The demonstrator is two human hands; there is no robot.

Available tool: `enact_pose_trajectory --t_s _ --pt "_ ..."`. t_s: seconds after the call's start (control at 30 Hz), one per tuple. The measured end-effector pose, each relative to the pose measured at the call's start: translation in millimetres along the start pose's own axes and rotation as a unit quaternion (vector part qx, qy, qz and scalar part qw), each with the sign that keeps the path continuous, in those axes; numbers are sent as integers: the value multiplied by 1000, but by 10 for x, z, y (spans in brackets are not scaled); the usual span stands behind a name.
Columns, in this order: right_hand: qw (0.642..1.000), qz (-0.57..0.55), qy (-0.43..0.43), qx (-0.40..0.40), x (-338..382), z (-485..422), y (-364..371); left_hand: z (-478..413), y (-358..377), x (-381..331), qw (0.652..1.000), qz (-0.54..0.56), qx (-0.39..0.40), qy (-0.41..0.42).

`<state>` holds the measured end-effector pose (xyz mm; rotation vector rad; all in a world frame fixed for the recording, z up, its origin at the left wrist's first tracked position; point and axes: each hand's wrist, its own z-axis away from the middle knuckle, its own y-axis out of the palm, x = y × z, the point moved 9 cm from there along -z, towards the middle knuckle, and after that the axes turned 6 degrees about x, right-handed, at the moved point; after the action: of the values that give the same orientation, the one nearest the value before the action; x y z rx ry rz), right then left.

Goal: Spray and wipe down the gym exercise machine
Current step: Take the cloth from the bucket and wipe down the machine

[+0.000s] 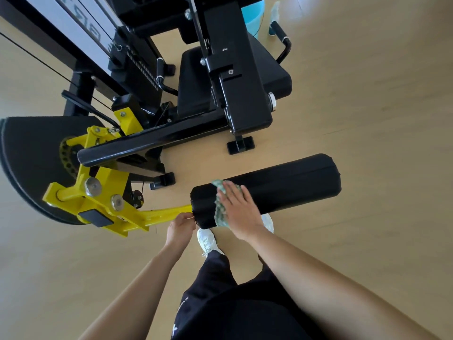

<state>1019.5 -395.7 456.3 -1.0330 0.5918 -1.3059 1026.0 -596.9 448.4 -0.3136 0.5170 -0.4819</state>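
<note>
Light wood floor [367, 119]. Black roller pad [282, 182] sits at end of yellow lever arm [157, 217], w/ black seat [196, 77] & frame beyond, blue bucket [255, 11] at far edge. Right hand [239, 212] lies flat, fingers spread, pressing green cloth [219, 212] onto pad. Left hand [180, 228], fingers curled, pinches pad's near end.

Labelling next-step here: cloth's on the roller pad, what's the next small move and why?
Probably slide the right hand and cloth along the roller pad toward its far end. The cloth sits near the pad's yellow-arm end, where the left hand steadies it.
</note>
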Motion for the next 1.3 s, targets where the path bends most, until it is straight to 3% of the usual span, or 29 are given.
enact_pose_trajectory --t_s 0.2,0.4,0.53,0.63,0.77,0.9,1.17,1.3 --pt "967 -102 224 -63 -1331 456 83 -144 -144 -330 996 -50 -69 33" --pt "886 -201 408 -95 -2341 849 132 -412 -65 -694 996 -48 -50 50" --pt "828 -273 478 -104 -2597 923 110 -460 69 -788 988 -128 -61 55" --pt "859 -241 442 -93 -2484 762 55 -395 114 -809 981 -164 -75 74" --pt "926 -187 324 -55 -1947 334 -31 -412 34 -678 980 -169 -75 70" --pt "971 -139 195 -20 -1147 -43 -123 -206 15 -632 979 -154 -101 84" --pt "997 -63 -45 29 436 -354 15 -26 -7 -212 991 -78 -99 37" --pt "996 -37 -75 25 437 -207 57 -28 10 -20 996 -63 -65 22"
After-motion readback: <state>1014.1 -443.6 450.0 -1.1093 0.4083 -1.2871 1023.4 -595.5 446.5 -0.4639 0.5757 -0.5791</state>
